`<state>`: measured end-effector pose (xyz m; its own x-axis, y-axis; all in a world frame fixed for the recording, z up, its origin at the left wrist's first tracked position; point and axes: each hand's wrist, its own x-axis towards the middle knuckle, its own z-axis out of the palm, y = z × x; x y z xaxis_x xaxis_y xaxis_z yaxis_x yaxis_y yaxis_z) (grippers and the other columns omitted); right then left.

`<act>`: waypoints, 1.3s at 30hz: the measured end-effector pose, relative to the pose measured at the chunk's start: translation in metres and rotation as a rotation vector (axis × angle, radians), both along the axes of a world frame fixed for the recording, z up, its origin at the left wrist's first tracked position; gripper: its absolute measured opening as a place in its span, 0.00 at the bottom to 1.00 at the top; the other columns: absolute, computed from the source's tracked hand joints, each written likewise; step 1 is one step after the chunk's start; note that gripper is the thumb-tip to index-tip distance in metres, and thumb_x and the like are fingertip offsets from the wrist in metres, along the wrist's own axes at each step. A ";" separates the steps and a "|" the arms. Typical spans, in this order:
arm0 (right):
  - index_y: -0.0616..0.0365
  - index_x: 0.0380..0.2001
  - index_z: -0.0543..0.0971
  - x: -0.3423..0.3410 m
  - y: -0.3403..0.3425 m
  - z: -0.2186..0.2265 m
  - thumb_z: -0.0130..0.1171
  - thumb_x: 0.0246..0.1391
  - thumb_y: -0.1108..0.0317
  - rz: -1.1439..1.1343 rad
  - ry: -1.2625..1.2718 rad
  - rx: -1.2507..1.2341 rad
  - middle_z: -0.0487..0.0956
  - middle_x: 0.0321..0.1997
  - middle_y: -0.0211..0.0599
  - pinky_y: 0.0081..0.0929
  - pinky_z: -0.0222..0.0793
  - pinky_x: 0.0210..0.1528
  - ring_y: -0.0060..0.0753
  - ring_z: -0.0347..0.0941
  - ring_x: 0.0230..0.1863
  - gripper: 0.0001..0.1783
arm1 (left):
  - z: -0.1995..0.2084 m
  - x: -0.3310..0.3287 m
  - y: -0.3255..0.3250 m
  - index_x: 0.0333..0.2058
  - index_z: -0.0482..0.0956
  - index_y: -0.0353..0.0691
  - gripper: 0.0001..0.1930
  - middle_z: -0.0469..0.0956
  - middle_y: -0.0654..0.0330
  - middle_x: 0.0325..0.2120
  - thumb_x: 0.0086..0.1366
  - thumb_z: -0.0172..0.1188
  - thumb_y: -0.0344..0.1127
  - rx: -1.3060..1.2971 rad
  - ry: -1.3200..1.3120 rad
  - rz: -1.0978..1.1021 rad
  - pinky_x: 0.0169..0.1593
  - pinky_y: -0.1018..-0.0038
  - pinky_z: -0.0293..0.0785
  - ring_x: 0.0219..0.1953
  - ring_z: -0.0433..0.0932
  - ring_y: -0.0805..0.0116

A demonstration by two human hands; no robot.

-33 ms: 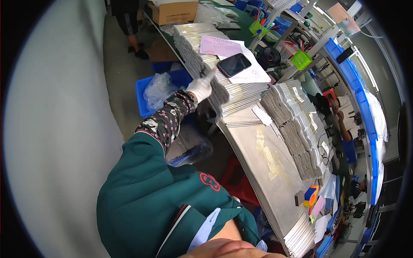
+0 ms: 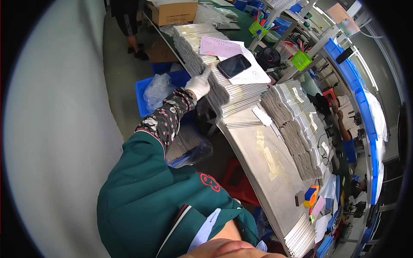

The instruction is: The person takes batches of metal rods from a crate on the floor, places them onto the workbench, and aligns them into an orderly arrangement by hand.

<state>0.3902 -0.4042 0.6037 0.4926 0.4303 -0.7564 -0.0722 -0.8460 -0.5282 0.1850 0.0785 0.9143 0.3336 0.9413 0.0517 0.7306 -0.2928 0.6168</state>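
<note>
My left hand (image 2: 198, 86), in a white glove below a dark floral sleeve cover, is at the near-left side of a tall stack of slim silvery rods (image 2: 241, 92). One finger reaches out against the grey rod ends, the others partly folded; nothing shows in the hand. On top of the stack lie a black phone (image 2: 234, 65), a pink printed sheet (image 2: 217, 46) and a white sheet (image 2: 254, 74). My right hand is outside the picture.
More rod stacks (image 2: 297, 129) stand along the table (image 2: 245, 150), with a tape dispenser (image 2: 310, 196) nearer me. A blue bin (image 2: 142, 96) with clear plastic stands on the floor at left. A small fan (image 2: 269, 56) is behind the papers. Other people stand farther off.
My left hand has shifted slightly to the left, its outstretched finger drawing back a little along the rod ends. The stacks, phone and papers look unmoved.
</note>
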 end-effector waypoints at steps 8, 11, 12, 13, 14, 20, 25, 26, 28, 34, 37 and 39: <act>0.60 0.16 0.72 -0.012 -0.006 0.010 0.53 0.32 0.72 0.057 -0.156 -0.041 0.71 0.15 0.36 0.28 0.63 0.24 0.26 0.66 0.19 0.03 | 0.001 -0.027 0.063 0.59 0.45 0.58 0.36 0.69 0.43 0.42 0.50 0.42 0.27 -0.134 0.101 -0.035 0.47 0.65 0.65 0.45 0.70 0.51; 0.60 0.16 0.72 -0.016 0.002 0.010 0.53 0.32 0.72 0.064 -0.171 -0.034 0.71 0.15 0.37 0.28 0.63 0.24 0.27 0.66 0.19 0.04 | 0.009 -0.028 0.071 0.59 0.46 0.58 0.36 0.69 0.42 0.42 0.49 0.41 0.27 -0.086 0.091 -0.038 0.48 0.65 0.65 0.45 0.70 0.51; 0.60 0.16 0.72 -0.017 0.004 0.010 0.53 0.32 0.72 0.064 -0.175 -0.032 0.71 0.15 0.37 0.28 0.64 0.24 0.27 0.66 0.19 0.04 | 0.012 -0.027 0.074 0.59 0.45 0.58 0.36 0.69 0.42 0.42 0.49 0.41 0.27 -0.044 0.060 -0.021 0.48 0.65 0.64 0.45 0.70 0.51; 0.60 0.16 0.72 -0.025 0.004 0.009 0.53 0.32 0.71 0.048 -0.171 -0.033 0.71 0.15 0.37 0.28 0.64 0.25 0.27 0.66 0.19 0.04 | 0.023 -0.022 0.069 0.59 0.45 0.59 0.36 0.69 0.42 0.42 0.49 0.42 0.28 -0.031 0.013 0.021 0.48 0.65 0.64 0.45 0.70 0.51; 0.60 0.16 0.72 -0.029 0.003 0.008 0.53 0.32 0.71 0.037 -0.172 -0.035 0.71 0.15 0.37 0.28 0.64 0.25 0.27 0.66 0.19 0.04 | 0.027 -0.019 0.076 0.59 0.43 0.60 0.36 0.70 0.42 0.41 0.49 0.42 0.30 0.007 -0.051 0.063 0.49 0.65 0.64 0.45 0.70 0.50; 0.60 0.16 0.72 -0.029 0.047 0.079 0.54 0.32 0.69 0.038 -0.165 -0.070 0.72 0.14 0.37 0.27 0.64 0.22 0.28 0.67 0.17 0.06 | -0.006 -0.047 0.156 0.56 0.51 0.39 0.36 0.73 0.39 0.32 0.45 0.49 0.34 0.140 -0.260 0.175 0.39 0.62 0.69 0.35 0.74 0.47; 0.59 0.18 0.75 -0.006 0.058 0.074 0.55 0.31 0.68 0.080 -0.175 -0.110 0.74 0.18 0.41 0.27 0.65 0.29 0.33 0.70 0.23 0.07 | -0.001 -0.011 0.096 0.59 0.46 0.43 0.35 0.75 0.61 0.19 0.51 0.48 0.27 0.149 -0.571 -0.018 0.31 0.78 0.70 0.21 0.72 0.75; 0.59 0.18 0.75 -0.004 0.056 0.079 0.54 0.31 0.68 0.095 -0.184 -0.126 0.74 0.19 0.42 0.27 0.65 0.30 0.33 0.71 0.23 0.07 | 0.011 0.009 0.068 0.59 0.46 0.44 0.34 0.74 0.62 0.19 0.52 0.48 0.27 0.253 -0.574 -0.105 0.31 0.79 0.70 0.20 0.72 0.75; 0.59 0.18 0.75 0.003 0.052 0.075 0.54 0.31 0.68 0.092 -0.191 -0.149 0.74 0.19 0.42 0.28 0.65 0.30 0.34 0.71 0.24 0.07 | 0.021 0.044 0.024 0.59 0.47 0.47 0.33 0.74 0.63 0.19 0.55 0.48 0.29 0.372 -0.552 -0.328 0.28 0.78 0.70 0.19 0.71 0.75; 0.59 0.18 0.75 0.017 0.038 0.064 0.54 0.32 0.68 0.027 -0.175 -0.127 0.74 0.19 0.42 0.27 0.65 0.30 0.35 0.71 0.24 0.07 | 0.049 0.126 -0.084 0.60 0.41 0.52 0.37 0.68 0.62 0.13 0.54 0.51 0.28 0.250 -0.179 -0.838 0.23 0.75 0.68 0.15 0.68 0.71; 0.59 0.18 0.75 0.021 0.026 0.066 0.54 0.32 0.68 -0.009 -0.196 -0.095 0.74 0.18 0.41 0.27 0.65 0.29 0.34 0.71 0.23 0.07 | 0.035 0.166 -0.095 0.60 0.39 0.53 0.38 0.71 0.58 0.14 0.55 0.52 0.34 0.123 -0.183 -0.759 0.23 0.73 0.68 0.17 0.71 0.69; 0.59 0.18 0.75 0.033 0.015 0.067 0.54 0.32 0.68 -0.014 -0.196 -0.091 0.74 0.18 0.41 0.27 0.65 0.29 0.34 0.71 0.23 0.07 | 0.023 0.196 -0.101 0.60 0.38 0.55 0.39 0.71 0.58 0.14 0.55 0.52 0.34 0.038 -0.309 -0.724 0.24 0.74 0.68 0.18 0.71 0.69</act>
